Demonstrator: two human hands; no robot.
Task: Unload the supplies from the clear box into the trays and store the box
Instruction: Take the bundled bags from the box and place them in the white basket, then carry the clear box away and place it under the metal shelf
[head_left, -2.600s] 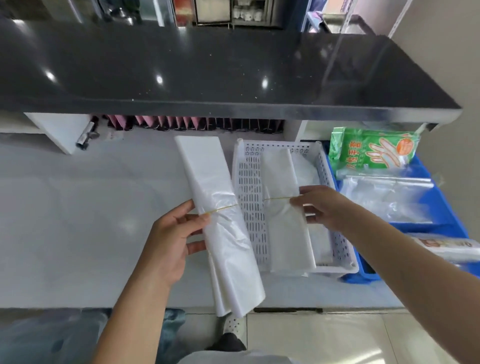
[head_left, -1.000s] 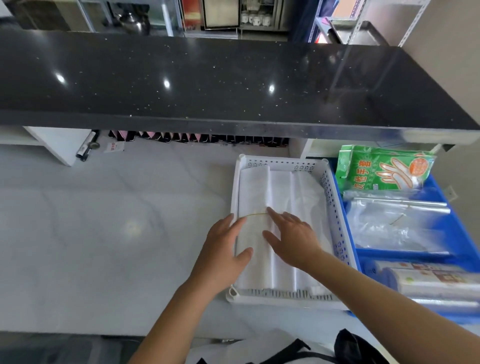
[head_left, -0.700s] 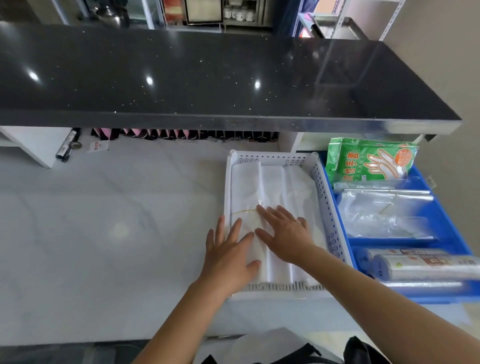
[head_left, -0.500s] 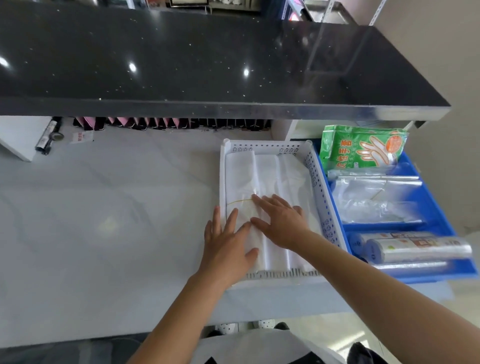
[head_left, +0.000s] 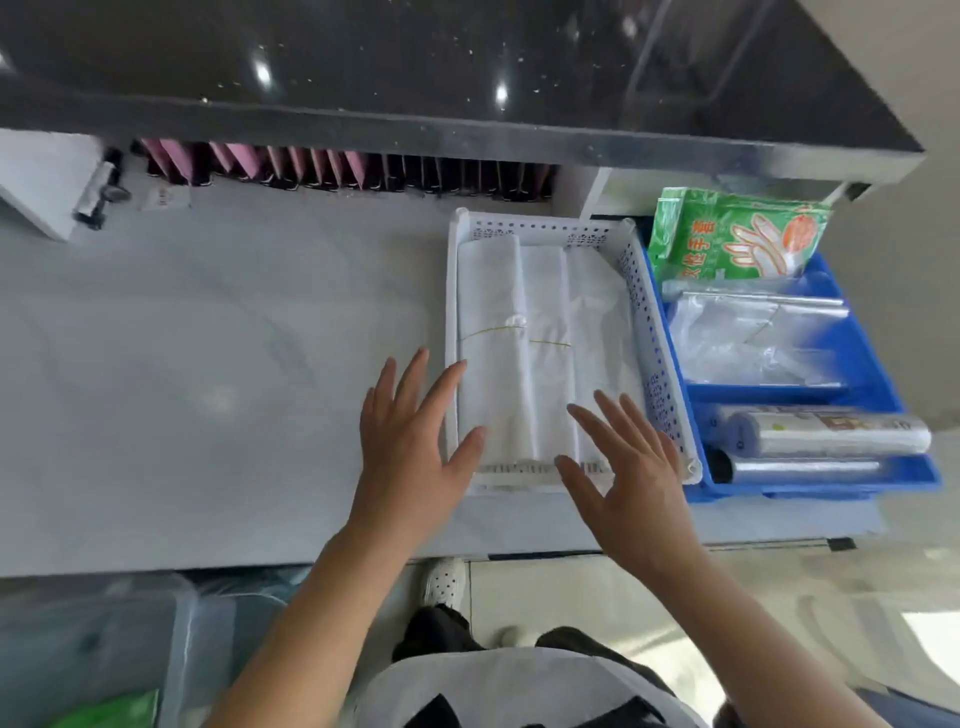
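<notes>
Both hands hover spread and empty over the near end of a white perforated tray of bagged supplies.

Head view: left hand (head_left: 410, 441) and right hand (head_left: 631, 488) are apart, fingers splayed, gripping nothing; whether the palms touch the tray rim I cannot tell. White perforated tray (head_left: 652, 332) sits on the pale counter (head_left: 208, 374), holding three folded white plastic-bag bundles (head_left: 493, 364) side by side (two show a thin rubber band). Just beside it, a blue tray (head_left: 878, 364) holds one green glove packet (head_left: 737, 241), one clear bag pack (head_left: 753, 338) and two film rolls (head_left: 831, 434). Clear box (head_left: 104, 639) appears at lower left, below the counter edge, blurred. Risks, as I judge: a careless sweep could nudge the tray off the near edge, and slippery bundles may slide or unfold.
</notes>
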